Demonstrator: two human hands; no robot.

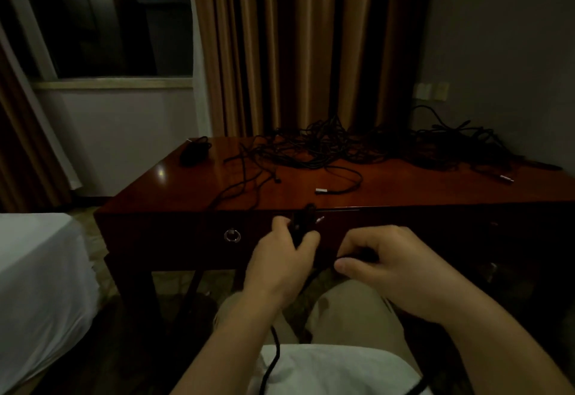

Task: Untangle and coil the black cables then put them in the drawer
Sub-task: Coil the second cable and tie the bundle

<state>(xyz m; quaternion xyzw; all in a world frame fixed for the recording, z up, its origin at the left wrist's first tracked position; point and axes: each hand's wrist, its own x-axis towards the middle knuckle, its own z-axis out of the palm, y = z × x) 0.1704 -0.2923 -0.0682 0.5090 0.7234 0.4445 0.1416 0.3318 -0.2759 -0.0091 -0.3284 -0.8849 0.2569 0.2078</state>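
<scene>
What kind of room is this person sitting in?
Probably a hotel room or bedroom. A bed with a white sheet stands left of a polished wooden desk, and long tan curtains hang beside a dark window.

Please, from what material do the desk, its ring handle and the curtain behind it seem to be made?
Desk: apparently wood, reddish-brown and glossy; its top reflects light. Ring handle: probably polished metal, since it glints silver. Curtain: likely heavy tan fabric hanging in vertical folds; the dim light leaves its weave unclear.
</scene>
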